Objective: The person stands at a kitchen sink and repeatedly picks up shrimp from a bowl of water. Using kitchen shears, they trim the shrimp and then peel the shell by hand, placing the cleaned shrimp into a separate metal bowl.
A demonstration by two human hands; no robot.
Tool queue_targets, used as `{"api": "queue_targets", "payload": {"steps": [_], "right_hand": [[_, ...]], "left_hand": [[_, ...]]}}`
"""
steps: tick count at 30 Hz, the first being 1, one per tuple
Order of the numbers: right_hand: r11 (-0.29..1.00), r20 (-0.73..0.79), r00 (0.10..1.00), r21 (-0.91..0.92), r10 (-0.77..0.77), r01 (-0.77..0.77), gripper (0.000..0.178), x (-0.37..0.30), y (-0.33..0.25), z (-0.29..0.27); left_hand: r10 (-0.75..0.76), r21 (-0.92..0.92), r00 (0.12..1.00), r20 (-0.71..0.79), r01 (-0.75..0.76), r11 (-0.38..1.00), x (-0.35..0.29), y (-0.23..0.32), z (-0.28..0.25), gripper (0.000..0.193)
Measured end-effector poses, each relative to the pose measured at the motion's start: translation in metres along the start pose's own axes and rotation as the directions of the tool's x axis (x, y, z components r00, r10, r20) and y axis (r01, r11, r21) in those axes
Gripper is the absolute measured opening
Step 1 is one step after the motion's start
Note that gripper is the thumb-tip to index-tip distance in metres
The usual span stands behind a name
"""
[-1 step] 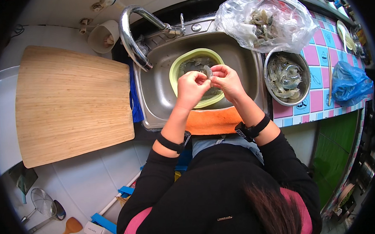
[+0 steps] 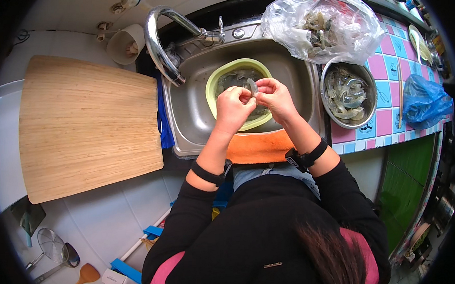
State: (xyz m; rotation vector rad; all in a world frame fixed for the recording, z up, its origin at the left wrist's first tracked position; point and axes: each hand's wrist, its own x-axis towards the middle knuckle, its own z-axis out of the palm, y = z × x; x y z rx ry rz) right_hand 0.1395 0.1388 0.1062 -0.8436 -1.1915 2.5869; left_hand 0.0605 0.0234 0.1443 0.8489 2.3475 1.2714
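A grey raw shrimp (image 2: 252, 84) is pinched between the fingertips of my left hand (image 2: 233, 108) and my right hand (image 2: 276, 101). Both hands are closed on it, with the fingers nearly meeting. They are above a yellow-green basin (image 2: 211, 84) that holds water and several grey shrimp, partly hidden by my hands. This basin sits inside the steel sink (image 2: 186, 118). To the right of the sink, a round metal bowl (image 2: 373, 99) is heaped with shrimp. Behind that bowl, a clear plastic bag (image 2: 278, 20) contains more shrimp or shells; which, I cannot tell.
A curved chrome faucet (image 2: 151, 41) rises at the sink's back left. Left of the sink lies a large wooden cutting board (image 2: 90, 127). An orange cloth (image 2: 260, 147) covers the sink's front edge. On the checkered counter are a chopstick-like stick (image 2: 400, 96) and a blue plastic bag (image 2: 426, 100).
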Motion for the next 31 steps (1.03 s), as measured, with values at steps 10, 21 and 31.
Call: {"api": "queue_targets", "payload": {"steps": [10, 21, 31], "right_hand": [[0.980, -0.070, 0.990, -0.163, -0.122, 0.109, 0.026, -0.001, 0.004, 0.001], [0.980, -0.095, 0.990, -0.177, -0.106, 0.088, 0.025, -0.004, 0.004, 0.003], [0.892, -0.040, 0.965, -0.392, -0.261, 0.225, 0.023, -0.009, 0.000, 0.007]], "left_hand": [[0.216, 0.227, 0.976, -0.025, -0.205, 0.952, -0.003, 0.007, 0.003, 0.008], [0.192, 0.211, 0.981, -0.033, -0.181, 0.961, -0.004, 0.011, 0.000, 0.007], [-0.082, 0.004, 0.995, 0.049, 0.082, 0.997, -0.002, 0.015, -0.008, 0.010]]}}
